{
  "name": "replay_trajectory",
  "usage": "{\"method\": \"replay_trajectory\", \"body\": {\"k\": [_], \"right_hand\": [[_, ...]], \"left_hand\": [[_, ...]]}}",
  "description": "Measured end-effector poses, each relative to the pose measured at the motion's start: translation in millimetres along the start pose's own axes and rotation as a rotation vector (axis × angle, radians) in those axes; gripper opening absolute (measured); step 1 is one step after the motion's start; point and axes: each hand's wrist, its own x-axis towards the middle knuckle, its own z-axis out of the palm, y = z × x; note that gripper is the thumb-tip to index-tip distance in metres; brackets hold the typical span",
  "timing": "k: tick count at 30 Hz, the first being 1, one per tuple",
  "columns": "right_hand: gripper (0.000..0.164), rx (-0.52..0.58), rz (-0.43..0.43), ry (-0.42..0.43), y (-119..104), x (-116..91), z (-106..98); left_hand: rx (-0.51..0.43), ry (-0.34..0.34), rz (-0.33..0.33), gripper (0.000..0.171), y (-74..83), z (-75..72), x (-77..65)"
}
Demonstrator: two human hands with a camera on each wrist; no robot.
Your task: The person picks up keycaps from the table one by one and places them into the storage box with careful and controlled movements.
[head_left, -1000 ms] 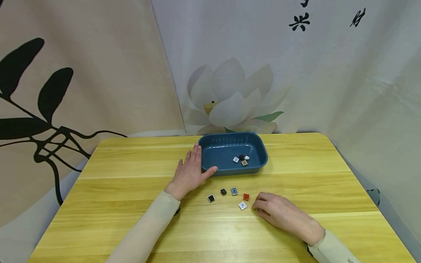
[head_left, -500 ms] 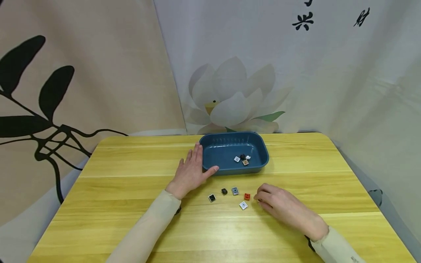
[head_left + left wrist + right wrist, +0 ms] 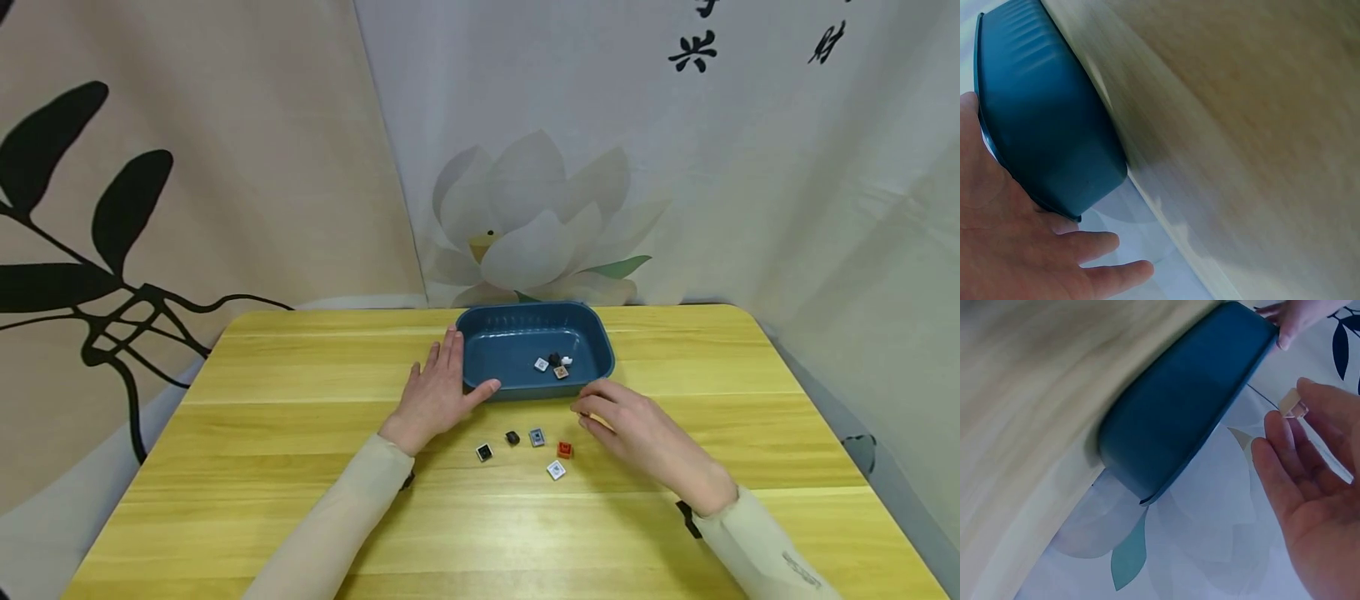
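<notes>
In the head view, my left hand point(image 3: 435, 398) lies spread at the left end of a blue plastic tray point(image 3: 498, 354), fingers along its rim and thumb at its front corner. My right hand point(image 3: 641, 429) hovers by the tray's front right corner. The right wrist view shows it pinching a small beige keycap point(image 3: 1292, 404) between thumb and fingertips, hollow side partly visible. On the table ahead of the tray lie a red keycap point(image 3: 565, 450), a white keycap point(image 3: 556, 470), a grey-blue keycap point(image 3: 537, 437), a black square keycap point(image 3: 484, 452) and a dark rounded piece point(image 3: 512, 437).
Several small pieces sit inside the tray, among them a tan keycap point(image 3: 561, 372) and a white square keycap point(image 3: 542, 365). The wooden table point(image 3: 300, 358) ends just behind the tray, against a printed curtain point(image 3: 300, 167).
My right hand has lifted the beige keycap off the table and moved it away from me, up to the tray's front right corner. My left hand stays at the tray.
</notes>
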Motion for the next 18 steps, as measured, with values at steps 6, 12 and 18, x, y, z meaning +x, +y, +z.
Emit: {"method": "replay_trajectory", "body": {"k": [6,12,18], "right_hand": [[0.020,0.022,0.005,0.018,-1,13,-1],[0.020,0.025,0.022,0.033,-2,24,1],[0.020,0.034,0.043,0.055,-1,32,4]], "left_hand": [[0.001,-0.002,0.000,0.109,-0.7,0.8,-0.2],[0.004,0.007,0.006,0.109,-0.7,0.8,-0.1],[-0.006,0.019,0.012,0.108,-0.6,1.0,-0.3]]}}
